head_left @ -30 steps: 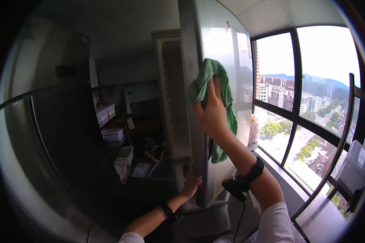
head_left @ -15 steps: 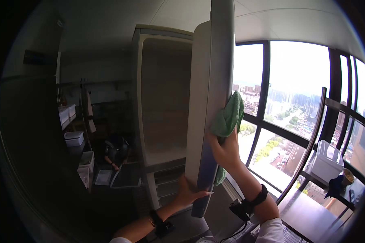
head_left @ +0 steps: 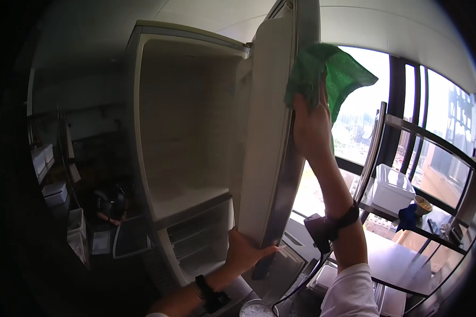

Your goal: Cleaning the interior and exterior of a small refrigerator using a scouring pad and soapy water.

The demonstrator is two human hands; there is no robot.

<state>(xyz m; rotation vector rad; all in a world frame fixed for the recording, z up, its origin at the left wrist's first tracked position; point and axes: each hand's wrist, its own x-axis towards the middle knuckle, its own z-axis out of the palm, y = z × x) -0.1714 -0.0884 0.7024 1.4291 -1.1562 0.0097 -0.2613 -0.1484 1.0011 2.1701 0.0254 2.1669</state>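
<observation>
A tall refrigerator (head_left: 188,127) stands ahead with its upper door (head_left: 267,142) swung open. Its inner cavity looks bare, and below it shows a lower compartment (head_left: 195,248) with shelves. My left hand (head_left: 247,251) grips the door's bottom corner, thumb on the outer side and fingers round the inner edge. Higher up, my right hand (head_left: 313,124) is closed on a green cloth (head_left: 322,71), pressed to the door's edge and outer face. One corner of the cloth flares out to the right, in front of the window.
Right of me, a metal rack (head_left: 407,124) holds a white lidded bin (head_left: 393,187), a small bowl (head_left: 422,205) and a blue cloth (head_left: 407,217). A large window (head_left: 354,127) lies behind the door. Another person (head_left: 111,203) crouches at far left near white containers (head_left: 55,193).
My right hand has moved up the door with the green cloth, which now spreads out. My view has turned right, and more of the refrigerator's inside shows. The left hand keeps its grip.
</observation>
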